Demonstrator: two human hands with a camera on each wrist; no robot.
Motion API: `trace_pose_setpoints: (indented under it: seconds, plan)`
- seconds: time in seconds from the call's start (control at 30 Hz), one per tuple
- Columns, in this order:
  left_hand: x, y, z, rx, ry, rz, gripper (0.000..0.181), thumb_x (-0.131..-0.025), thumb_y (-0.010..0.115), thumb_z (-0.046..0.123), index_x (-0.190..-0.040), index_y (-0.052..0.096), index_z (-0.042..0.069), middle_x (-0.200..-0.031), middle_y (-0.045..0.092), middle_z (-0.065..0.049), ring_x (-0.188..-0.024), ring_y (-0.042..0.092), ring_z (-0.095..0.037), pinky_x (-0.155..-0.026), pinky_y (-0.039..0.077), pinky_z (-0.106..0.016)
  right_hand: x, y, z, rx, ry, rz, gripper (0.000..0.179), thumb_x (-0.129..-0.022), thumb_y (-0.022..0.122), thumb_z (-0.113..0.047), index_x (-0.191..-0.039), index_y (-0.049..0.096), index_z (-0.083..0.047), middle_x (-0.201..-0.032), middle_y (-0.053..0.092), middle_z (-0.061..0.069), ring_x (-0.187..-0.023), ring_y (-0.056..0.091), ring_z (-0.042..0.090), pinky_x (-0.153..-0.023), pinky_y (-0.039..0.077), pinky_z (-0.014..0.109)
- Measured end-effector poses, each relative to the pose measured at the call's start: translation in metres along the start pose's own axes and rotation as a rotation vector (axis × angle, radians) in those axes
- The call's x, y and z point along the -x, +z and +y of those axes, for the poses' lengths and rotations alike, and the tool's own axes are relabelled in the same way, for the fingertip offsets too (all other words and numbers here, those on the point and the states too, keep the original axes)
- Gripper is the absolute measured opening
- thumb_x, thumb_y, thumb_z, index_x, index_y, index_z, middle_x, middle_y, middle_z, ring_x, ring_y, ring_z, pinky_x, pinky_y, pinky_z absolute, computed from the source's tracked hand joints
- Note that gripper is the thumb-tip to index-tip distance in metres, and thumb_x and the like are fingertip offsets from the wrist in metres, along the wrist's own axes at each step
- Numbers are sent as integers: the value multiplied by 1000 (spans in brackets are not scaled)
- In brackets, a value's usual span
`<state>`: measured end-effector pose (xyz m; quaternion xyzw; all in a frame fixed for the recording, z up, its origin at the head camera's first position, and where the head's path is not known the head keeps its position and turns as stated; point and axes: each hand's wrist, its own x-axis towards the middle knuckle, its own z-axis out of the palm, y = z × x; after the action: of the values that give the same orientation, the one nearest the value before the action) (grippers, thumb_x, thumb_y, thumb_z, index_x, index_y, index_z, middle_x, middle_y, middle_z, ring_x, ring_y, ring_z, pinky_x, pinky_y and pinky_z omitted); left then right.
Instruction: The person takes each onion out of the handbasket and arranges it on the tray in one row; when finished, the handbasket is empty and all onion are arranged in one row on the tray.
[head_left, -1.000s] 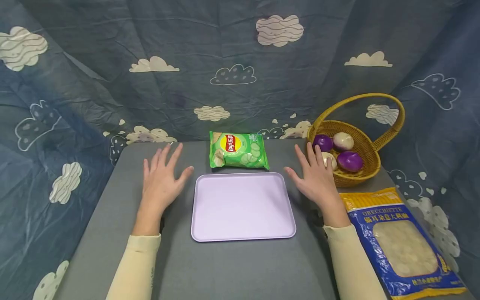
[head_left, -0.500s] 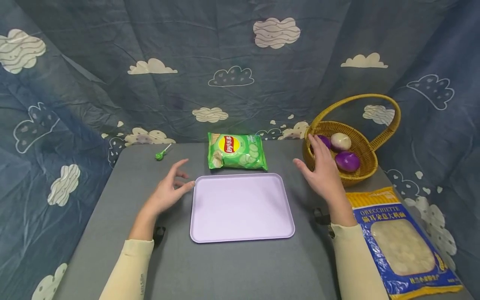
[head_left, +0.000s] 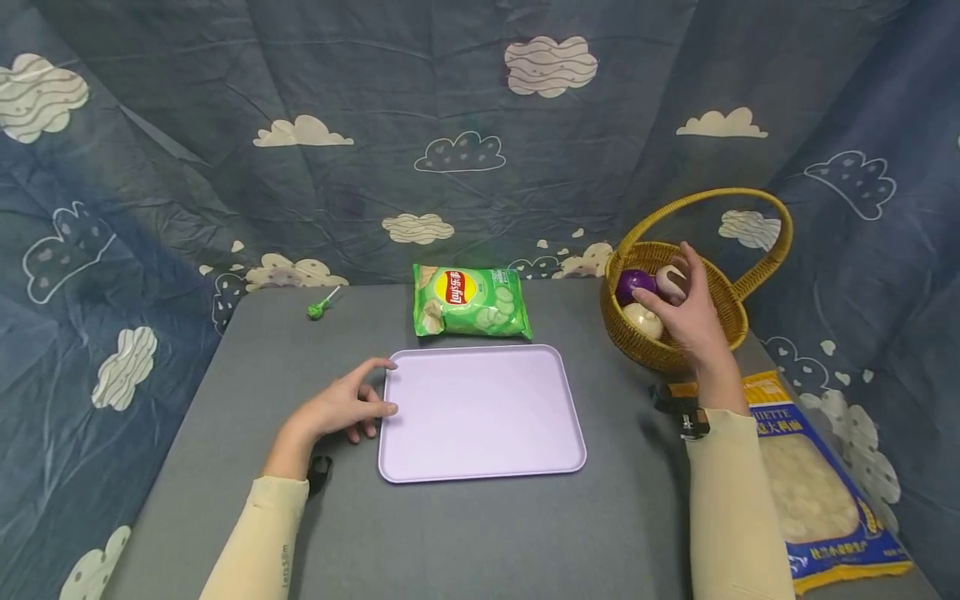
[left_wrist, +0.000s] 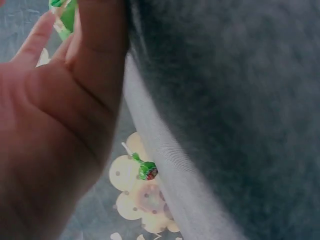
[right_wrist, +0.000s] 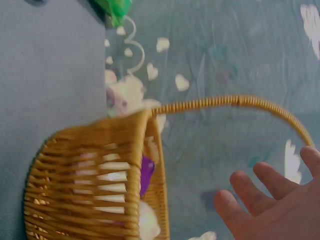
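My left hand [head_left: 341,408] is at the left rim of a pale lilac tray [head_left: 480,417], thumb and index fingertip over the edge, the other fingers loosely bent beside it. Whether it touches the rim, I cannot tell. My right hand [head_left: 699,321] hovers over a wicker basket [head_left: 633,333], thumb and fingers spread apart around nothing. Inside the basket lie a purple round vegetable [head_left: 634,286] and two whitish ones, the nearer white vegetable [head_left: 643,319] and a farther white vegetable [head_left: 670,283] partly behind my fingers. In the right wrist view the fingers [right_wrist: 245,192] are apart beside the arched handle [right_wrist: 215,102].
Behind the tray lies a green Lay's chip bag [head_left: 472,302]. A green lollipop [head_left: 318,309] lies at the back left. Partly under my right forearm is a blue and yellow orecchiette bag [head_left: 810,492]. The basket's tall handle [head_left: 720,193] arches over its opening. A cloud-print curtain [head_left: 450,100] hangs behind.
My left hand has come down and right to the tray's left rim, uncovering the lollipop. My right hand has moved right, from the basket's left side to above its opening.
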<state>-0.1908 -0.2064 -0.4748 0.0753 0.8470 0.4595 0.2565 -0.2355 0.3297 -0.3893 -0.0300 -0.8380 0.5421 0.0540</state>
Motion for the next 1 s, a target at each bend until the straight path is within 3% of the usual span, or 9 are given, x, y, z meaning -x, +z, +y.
trace_pose_setpoints:
  seconds: [0.3,0.47,0.7,1.0]
  plan:
    - [-1,2,-5,-9,-6,-14,63,-91,83,16,-146,51,16,-83,70,-5,-62,70,-15,-53,55,-32,-23,-14,23,-6,104,8,112,-97,78,-36,-171,-6,-26,-179,3,16,-165,16,42,-130,22,59]
    - [-1,2,-5,8,4,-19,67,-90,84,13,-147,50,11,-83,68,-4,-62,70,-14,-52,53,-31,-33,-18,40,72,134,-68,113,-98,77,-33,-170,-8,-15,-178,8,22,-162,20,46,-127,27,62]
    - [-1,2,-3,20,-15,-14,69,-89,84,12,-148,49,11,-84,68,-3,-63,70,-13,-53,53,-31,-43,-22,62,189,134,-156,112,-98,78,-39,-170,-2,-7,-178,8,23,-162,19,48,-128,22,63]
    - [1,3,-1,8,-28,-11,68,-90,84,13,-149,49,13,-85,68,-3,-64,70,-14,-55,54,-32,-46,-22,64,259,203,-264,112,-98,78,-40,-168,0,0,-175,12,30,-160,18,53,-128,20,66]
